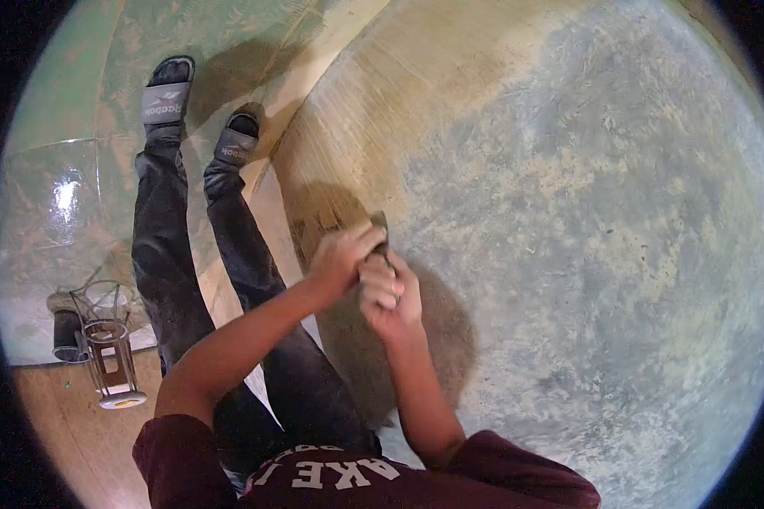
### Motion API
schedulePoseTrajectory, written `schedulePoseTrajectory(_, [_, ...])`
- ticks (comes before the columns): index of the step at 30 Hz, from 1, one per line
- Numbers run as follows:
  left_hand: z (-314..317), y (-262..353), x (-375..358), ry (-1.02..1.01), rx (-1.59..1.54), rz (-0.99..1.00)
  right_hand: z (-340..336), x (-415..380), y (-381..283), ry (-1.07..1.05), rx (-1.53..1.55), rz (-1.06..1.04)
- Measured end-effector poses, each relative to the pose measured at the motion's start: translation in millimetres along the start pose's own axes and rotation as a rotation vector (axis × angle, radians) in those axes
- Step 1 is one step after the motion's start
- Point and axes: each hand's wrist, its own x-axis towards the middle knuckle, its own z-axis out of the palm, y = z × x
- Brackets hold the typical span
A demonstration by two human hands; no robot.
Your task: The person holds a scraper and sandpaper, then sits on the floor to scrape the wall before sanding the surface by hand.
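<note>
In the head view my left hand (344,257) and my right hand (389,293) are close together over the brown edge of a large mottled surface. Both are closed round a small dark flat-bladed tool (381,224), which looks like a scraper. Its blade end sticks up past my left fingers, while the rest is mostly hidden in my grip. Under and beside my hands, the broad surface (586,246) is grey-green and patchy, turning tan and streaked toward the upper left. My hands cast dark shadows on it.
My outstretched legs (165,229) in dark trousers and grey slides (167,102) lie along the surface's left edge. A green, tan-smeared floor (55,178) is at left. A metal-framed lantern-like object (110,360) and a dark cylinder (66,337) stand at lower left, near wood-coloured flooring (76,433).
</note>
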Motion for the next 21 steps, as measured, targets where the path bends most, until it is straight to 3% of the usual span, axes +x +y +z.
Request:
schedulePoseTrajectory(3, [-12,-4,0,-0.043,0.013,-0.147,5,17,4,0.031,0.072,0.085])
schedulePoseTrajectory(5, [-1,11,-17,-0.022,-0.011,-0.04,2,-12,20,0.01,-0.125,-0.013])
schedulePoseTrajectory(7, [3,12,-20,-0.021,-0.032,0.005,6,-24,24,0.1,-0.049,-0.06])
schedulePoseTrajectory(11, [-6,-5,-6,-0.003,0.027,0.035,-4,8,7,-0.124,-0.029,0.055])
schedulePoseTrajectory(13, [-10,-2,-6,-0.032,-0.219,-0.138,4,11,18,-0.009,-0.05,-0.069])
schedulePoseTrajectory(15, [-4,6,-8,-0.026,-0.129,-0.075,-2,-12,17,-0.093,-0.052,-0.012])
schedulePoseTrajectory(17, [7,15,-13,-0.02,0.021,0.039,2,-26,18,0.003,-0.061,-0.055])
schedulePoseTrajectory(19, [3,0,-7,-0.044,0.04,0.031,-2,-7,10,-0.024,-0.096,-0.045])
schedulePoseTrajectory(21, [-9,-4,0,-0.021,-0.089,-0.132,8,16,16,0.048,-0.025,-0.087])
